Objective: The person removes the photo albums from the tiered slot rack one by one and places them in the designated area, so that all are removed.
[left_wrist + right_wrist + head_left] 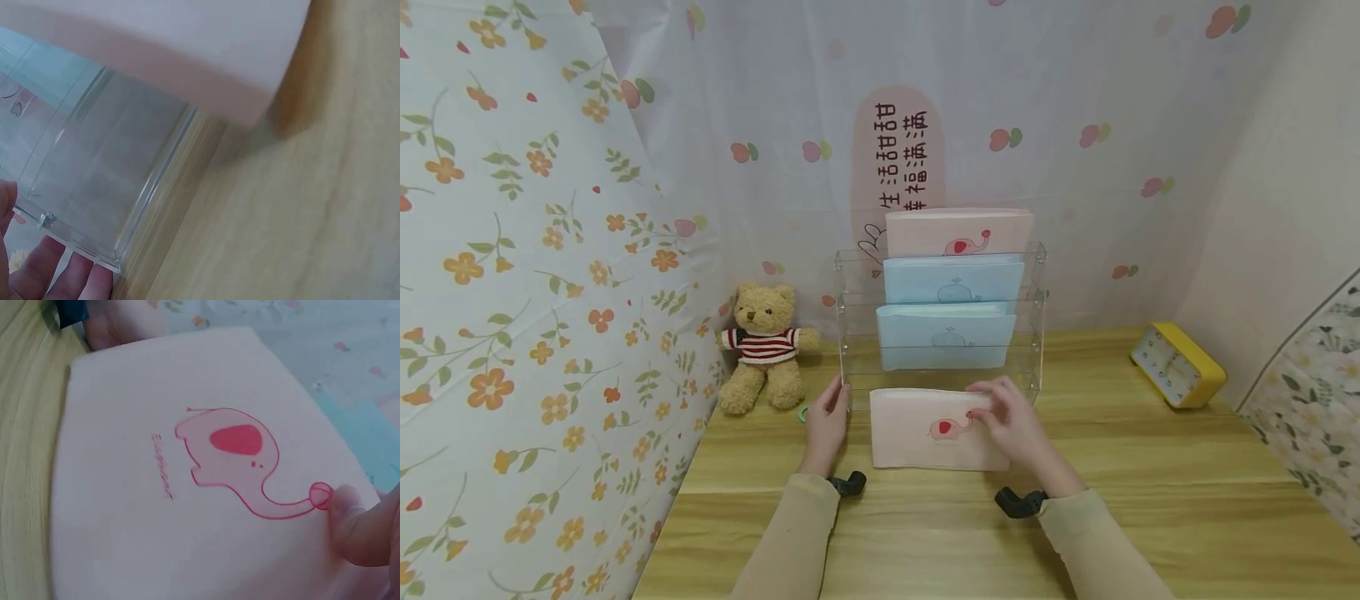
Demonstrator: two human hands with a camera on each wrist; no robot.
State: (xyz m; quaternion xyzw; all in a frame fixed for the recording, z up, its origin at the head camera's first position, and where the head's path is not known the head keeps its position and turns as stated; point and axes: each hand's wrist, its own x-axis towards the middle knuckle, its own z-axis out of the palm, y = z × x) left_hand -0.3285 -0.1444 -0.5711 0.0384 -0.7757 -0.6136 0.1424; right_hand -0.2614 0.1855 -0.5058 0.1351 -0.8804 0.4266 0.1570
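Observation:
My right hand (1015,425) pinches the upper right corner of a flat pink pack (902,433) printed with a red elephant. In the right wrist view the thumb (359,528) presses on its face near the ball at the elephant's trunk; the fingers behind are hidden. This pack stands upright, low in front of a clear acrylic tiered rack (842,333). My left hand (826,429) grips the rack's lower left side, with several fingers (69,275) round the outer edge. Two blue whale-print packs (898,337) and another pink elephant pack (917,233) sit in the upper tiers.
A teddy bear (763,346) in a striped sweater sits left of the rack. A small green ring (803,414) lies beside my left hand. At the right stands a yellow clock (1180,367). Patterned curtains (775,100) enclose the wooden table (925,542).

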